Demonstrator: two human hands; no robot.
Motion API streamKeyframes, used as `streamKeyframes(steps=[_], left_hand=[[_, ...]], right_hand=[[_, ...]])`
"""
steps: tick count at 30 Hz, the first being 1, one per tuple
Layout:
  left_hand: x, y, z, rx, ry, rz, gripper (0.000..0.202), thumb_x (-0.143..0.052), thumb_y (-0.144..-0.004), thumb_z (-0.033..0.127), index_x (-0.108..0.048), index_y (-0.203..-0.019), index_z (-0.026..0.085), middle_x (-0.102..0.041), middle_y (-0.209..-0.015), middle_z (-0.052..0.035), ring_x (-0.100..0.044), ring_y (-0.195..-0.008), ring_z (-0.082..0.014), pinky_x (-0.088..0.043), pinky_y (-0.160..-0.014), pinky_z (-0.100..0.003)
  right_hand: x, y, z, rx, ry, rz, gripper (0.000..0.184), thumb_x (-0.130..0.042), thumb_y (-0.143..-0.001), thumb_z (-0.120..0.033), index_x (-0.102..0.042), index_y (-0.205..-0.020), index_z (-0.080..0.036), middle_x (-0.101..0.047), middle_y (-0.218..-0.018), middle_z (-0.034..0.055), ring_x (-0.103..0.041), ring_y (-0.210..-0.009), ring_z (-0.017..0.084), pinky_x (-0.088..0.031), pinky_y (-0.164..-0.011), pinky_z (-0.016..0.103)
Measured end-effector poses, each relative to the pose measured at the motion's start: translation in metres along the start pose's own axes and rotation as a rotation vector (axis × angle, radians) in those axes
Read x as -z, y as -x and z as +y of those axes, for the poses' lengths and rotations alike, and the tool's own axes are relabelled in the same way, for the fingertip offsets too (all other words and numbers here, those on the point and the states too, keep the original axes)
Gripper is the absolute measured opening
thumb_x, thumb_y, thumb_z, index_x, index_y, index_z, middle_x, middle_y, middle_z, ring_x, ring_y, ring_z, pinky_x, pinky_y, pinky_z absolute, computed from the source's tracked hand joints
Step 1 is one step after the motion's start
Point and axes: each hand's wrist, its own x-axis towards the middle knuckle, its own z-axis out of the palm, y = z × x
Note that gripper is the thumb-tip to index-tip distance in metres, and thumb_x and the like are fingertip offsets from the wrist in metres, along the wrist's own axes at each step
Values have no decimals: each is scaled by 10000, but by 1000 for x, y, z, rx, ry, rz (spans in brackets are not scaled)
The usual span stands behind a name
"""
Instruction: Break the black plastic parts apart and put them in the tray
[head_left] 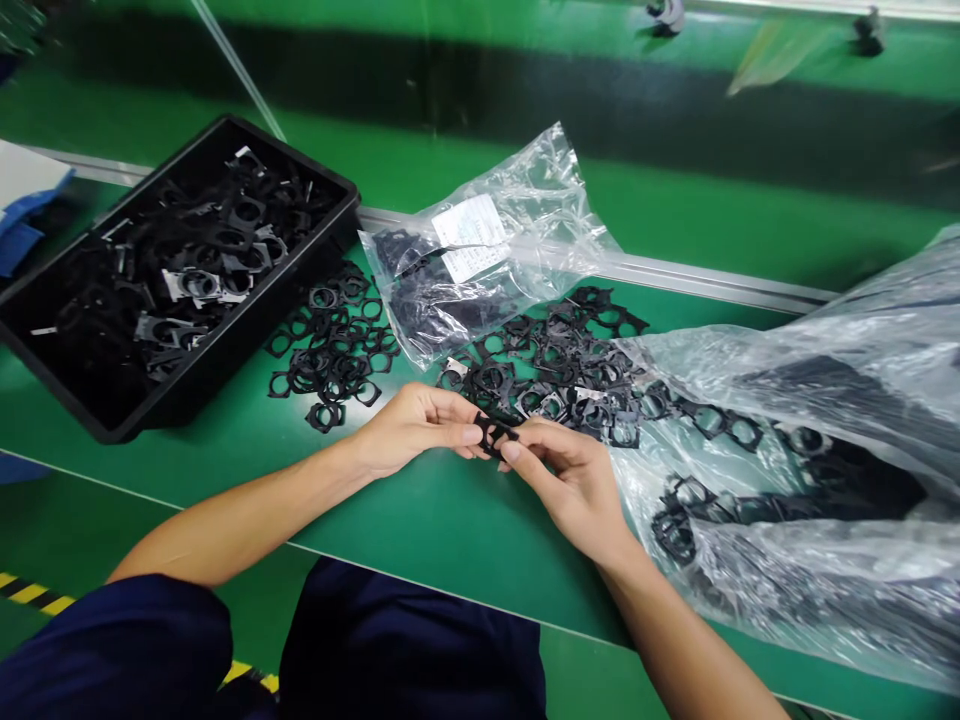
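Between my two hands, over the green table, is a small black plastic part (493, 436) with an opening in it. My left hand (420, 428) pinches its left end between thumb and fingers. At the other end, the thumb and fingertips of my right hand (566, 475) close on the same part. My fingers hide some of its outline. Just beyond my hands lies a loose pile of black ring-shaped parts (555, 365), some with a silvery face. Another heap of thin black rings (330, 345) spreads to the left of it.
A black bin (274, 290) full of similar parts stands at the left. Behind the piles lies a clear bag (540, 225) with a white label (471, 238) and dark parts inside. A large plastic bag (825, 350) with more rings covers the right side. The table edge (420, 590) runs before me.
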Motion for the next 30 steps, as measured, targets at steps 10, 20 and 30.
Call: streamKeyframes(steps=[10, 20, 30], left_hand=[[6, 2, 14, 22, -157, -174, 275, -888, -712, 322, -760, -846, 119, -775, -743, -66, -714, -658, -140, -598, -675, -247], [2, 0, 5, -47, -104, -52, 320, -881, -720, 380, -773, -868, 117, -759, -734, -64, -682, -622, -132, -575, -638, -244], [4, 1, 10, -110, -239, -86, 290, -861, -729, 419, -793, -723, 137, -727, -743, -62, -629, -663, -127, -518, -626, -242]], right_hand=[[-1, 1, -1, -115, -83, 2, 336, -713, -880, -445, -703, -664, -188, -660, -632, 25, -566, -600, 147, -452, -581, 274], [0, -1, 2, -96, -105, 48, 303, -727, -876, -424, -703, -694, -183, -643, -667, 12, -569, -616, 137, -453, -589, 258], [1, -1, 3, -58, -32, 44, 353, -706, -888, -452, -707, -655, -186, -628, -620, 20, -537, -581, 139, -449, -551, 265]])
